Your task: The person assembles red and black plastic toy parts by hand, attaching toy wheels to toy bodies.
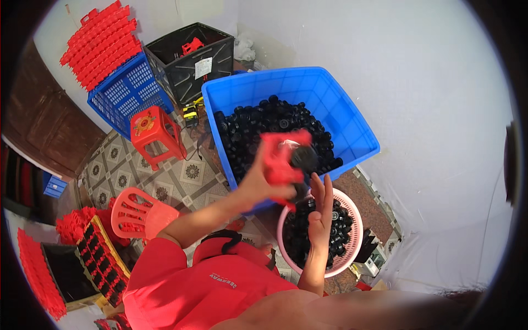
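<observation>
My left hand (258, 184) is closed around a red plastic toy vehicle (279, 159), blurred by motion, holding it above the near edge of a large blue tub (352, 132). A black wheel (304, 158) shows on the toy's right side. Beside it, my right hand (320, 212) is raised with its fingers stretched upward, close to the toy's wheels. Whether the fingertips touch a wheel I cannot tell. Many loose black wheels (269, 118) fill the bottom of the tub. Below my right hand stands a pink basket (356, 225) of black wheels.
A red stool (157, 135) and a red plastic chair (135, 212) stand on the left. Behind them are a black crate (214, 71) with a red toy inside and a blue crate (124, 93) topped by stacked red parts (104, 44). More red parts (41, 275) lie lower left.
</observation>
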A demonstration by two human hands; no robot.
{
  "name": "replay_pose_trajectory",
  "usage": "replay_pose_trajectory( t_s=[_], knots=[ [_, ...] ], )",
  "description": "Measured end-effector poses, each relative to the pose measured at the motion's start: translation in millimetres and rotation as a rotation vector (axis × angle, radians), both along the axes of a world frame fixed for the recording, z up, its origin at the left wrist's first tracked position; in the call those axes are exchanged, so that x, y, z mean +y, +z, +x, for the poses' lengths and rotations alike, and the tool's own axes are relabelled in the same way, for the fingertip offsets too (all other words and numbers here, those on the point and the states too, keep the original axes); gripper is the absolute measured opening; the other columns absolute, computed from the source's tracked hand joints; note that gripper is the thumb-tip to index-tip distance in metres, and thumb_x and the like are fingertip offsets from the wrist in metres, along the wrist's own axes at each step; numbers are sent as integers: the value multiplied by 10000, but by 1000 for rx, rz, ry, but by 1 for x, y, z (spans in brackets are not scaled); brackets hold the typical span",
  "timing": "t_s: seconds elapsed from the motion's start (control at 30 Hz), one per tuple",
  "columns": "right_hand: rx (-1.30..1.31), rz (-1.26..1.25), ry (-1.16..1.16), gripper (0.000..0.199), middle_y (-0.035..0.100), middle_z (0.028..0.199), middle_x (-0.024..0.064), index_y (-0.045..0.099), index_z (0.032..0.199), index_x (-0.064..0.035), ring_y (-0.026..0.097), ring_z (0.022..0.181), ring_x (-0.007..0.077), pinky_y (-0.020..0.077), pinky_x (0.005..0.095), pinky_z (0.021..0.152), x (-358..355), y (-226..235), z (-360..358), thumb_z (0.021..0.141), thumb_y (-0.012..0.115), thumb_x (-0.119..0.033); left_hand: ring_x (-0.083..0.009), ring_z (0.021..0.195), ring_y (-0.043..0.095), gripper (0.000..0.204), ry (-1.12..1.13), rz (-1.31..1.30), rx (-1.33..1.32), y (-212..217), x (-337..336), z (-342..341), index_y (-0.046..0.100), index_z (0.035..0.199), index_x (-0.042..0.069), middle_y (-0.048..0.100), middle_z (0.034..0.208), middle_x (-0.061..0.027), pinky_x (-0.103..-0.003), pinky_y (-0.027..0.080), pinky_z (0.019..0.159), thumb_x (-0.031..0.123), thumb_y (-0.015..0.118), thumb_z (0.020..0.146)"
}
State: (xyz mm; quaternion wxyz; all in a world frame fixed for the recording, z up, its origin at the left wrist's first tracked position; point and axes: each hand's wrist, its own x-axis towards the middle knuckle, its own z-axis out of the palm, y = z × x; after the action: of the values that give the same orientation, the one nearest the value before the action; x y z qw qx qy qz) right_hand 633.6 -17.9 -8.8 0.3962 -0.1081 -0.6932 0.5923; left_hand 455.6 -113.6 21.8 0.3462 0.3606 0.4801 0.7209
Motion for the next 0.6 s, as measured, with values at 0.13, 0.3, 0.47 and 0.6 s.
replay_pose_trajectory(
  t_s=[0.13,0.3,0.47,0.6],
  knots=[
    [-151,-90,-128,624,439,1439,189,443,1400,30,492,1287,299,364,410,1078,-17,2,14,969,534,-411,-249,1145,586,911,294,-11,-195,5,0,-186,306,1426,143,572,1235,-84,-452,513,962,105,843,690],
    [-317,-386,-339,352,647,1194,122,569,1284,22,609,1079,198,459,335,978,-72,-40,51,970,579,-137,-305,1121,603,651,564,154,-143,36,4,-450,456,1327,147,564,1259,-134,-535,526,894,371,782,810],
    [-576,-455,-622,344,669,1129,105,593,1256,19,609,1043,160,459,284,932,-138,-72,71,965,598,-164,-461,1352,354,764,441,-17,-298,9,46,-473,245,1503,103,138,1554,-241,-577,415,1036,361,646,906],
    [-644,-502,-908,308,705,1023,124,651,1128,18,664,974,187,498,301,875,-173,-90,87,935,648,-221,-339,1249,517,519,-88,-127,-37,-2,83,-290,386,1434,32,478,1372,-200,-386,423,1040,198,553,972]
  ],
)
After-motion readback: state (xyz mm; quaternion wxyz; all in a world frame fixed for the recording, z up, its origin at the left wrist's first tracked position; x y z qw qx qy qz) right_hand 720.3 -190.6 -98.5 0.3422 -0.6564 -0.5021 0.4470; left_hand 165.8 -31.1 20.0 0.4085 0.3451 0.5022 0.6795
